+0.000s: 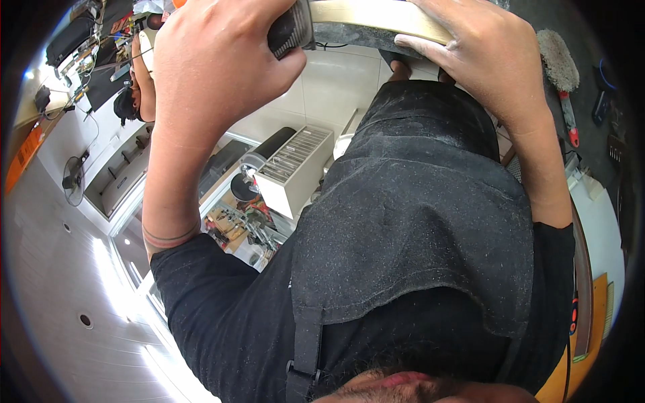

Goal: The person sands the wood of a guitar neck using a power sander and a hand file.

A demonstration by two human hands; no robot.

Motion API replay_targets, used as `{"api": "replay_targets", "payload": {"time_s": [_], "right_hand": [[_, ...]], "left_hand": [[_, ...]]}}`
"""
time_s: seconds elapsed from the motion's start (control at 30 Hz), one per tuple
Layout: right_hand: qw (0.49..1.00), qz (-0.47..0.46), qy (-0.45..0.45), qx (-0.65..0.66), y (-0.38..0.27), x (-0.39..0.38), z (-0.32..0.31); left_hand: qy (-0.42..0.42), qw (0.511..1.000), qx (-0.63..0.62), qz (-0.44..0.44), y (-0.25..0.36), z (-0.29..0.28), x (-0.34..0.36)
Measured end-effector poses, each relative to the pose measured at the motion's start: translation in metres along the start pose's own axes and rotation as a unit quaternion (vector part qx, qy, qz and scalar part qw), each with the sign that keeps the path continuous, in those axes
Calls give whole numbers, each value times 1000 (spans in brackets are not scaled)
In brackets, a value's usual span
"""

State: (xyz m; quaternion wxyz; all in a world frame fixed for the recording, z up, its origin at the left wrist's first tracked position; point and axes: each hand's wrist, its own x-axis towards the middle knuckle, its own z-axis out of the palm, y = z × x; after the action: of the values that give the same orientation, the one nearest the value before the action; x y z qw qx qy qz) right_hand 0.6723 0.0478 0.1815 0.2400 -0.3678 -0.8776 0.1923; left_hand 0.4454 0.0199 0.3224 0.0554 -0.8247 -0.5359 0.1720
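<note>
At the top of the view my left hand (218,57) is closed round a dark grip-like tool (293,30) with a ribbed black face; its far end is out of the picture. To the right of the tool lies a pale, slightly curved wooden piece (376,16) over a dark grey edge (349,33). My right hand (494,57), dusted whitish at the fingers, grips the right end of that piece, its thumb along the near side. The tool's tip is next to the wood's left end; whether they touch I cannot tell.
A worn pale brush (559,62) with a red handle lies on the dark surface at right. My dusty black apron (410,195) fills the middle. A white slotted box (295,164) stands below left. Another person (138,91), cluttered worktops and a fan (74,178) are at left.
</note>
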Motion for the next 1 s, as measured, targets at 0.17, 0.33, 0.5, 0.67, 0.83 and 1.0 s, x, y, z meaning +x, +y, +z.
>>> {"api": "replay_targets", "payload": {"time_s": [0.17, 0.33, 0.5, 0.67, 0.83, 1.0], "right_hand": [[1000, -2, -1, 18, 1, 0, -3], [1000, -1, -3, 23, 1, 1, -3], [1000, -1, 0, 2, -1, -1, -3], [1000, 1, -7, 7, -1, 1, -6], [1000, -12, 2, -27, -3, -1, 0], [1000, -2, -12, 12, -1, 0, -4]], "left_hand": [[-9, 1000, -4, 17, -11, 3, -2], [2, 1000, -9, 13, -6, 2, -2], [38, 998, -43, 41, -12, 11, -1], [53, 996, -50, 48, -15, 13, -2], [32, 995, -83, 36, -18, 11, -2], [70, 992, -87, 58, -23, 16, -6]]}}
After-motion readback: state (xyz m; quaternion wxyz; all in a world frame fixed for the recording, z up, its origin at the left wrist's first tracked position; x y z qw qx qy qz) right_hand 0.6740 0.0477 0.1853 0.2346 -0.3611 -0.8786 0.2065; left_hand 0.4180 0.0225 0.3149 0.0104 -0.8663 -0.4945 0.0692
